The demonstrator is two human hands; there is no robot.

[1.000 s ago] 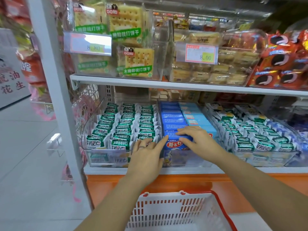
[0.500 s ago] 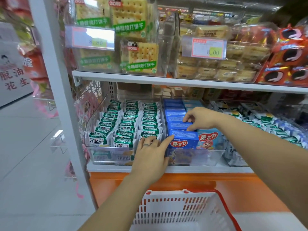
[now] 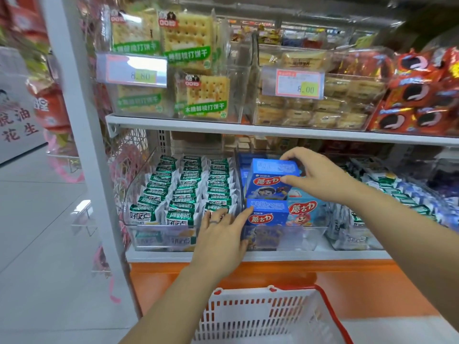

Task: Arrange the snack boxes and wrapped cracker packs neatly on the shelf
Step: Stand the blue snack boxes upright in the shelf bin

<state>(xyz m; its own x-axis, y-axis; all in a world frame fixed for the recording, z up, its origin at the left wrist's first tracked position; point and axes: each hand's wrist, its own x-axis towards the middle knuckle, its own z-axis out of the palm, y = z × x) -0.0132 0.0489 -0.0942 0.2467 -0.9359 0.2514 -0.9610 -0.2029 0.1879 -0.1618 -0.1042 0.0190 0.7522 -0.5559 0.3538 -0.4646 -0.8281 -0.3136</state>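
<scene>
My right hand [image 3: 314, 171] grips a dark blue snack box [image 3: 270, 178] and holds it lifted above the row of blue boxes in the clear middle bin [image 3: 310, 235]. My left hand [image 3: 221, 233], fingers straight, rests against the front dark blue box [image 3: 267, 213] and the bin's front left corner. A light blue box [image 3: 304, 211] stands beside that front box. Green and white wrapped cracker packs [image 3: 188, 192] fill the clear bin to the left in three rows.
A white and red shopping basket [image 3: 268, 316] sits below the orange shelf base [image 3: 248, 270]. More green and blue packs [image 3: 397, 192] fill the right bin. The upper shelf [image 3: 248, 129] carries cracker packs and red snack bags. A white upright post [image 3: 82, 120] stands at left.
My right hand reached back along the blue row, took hold of a dark blue box and lifted it up. My left hand stayed at the front box.
</scene>
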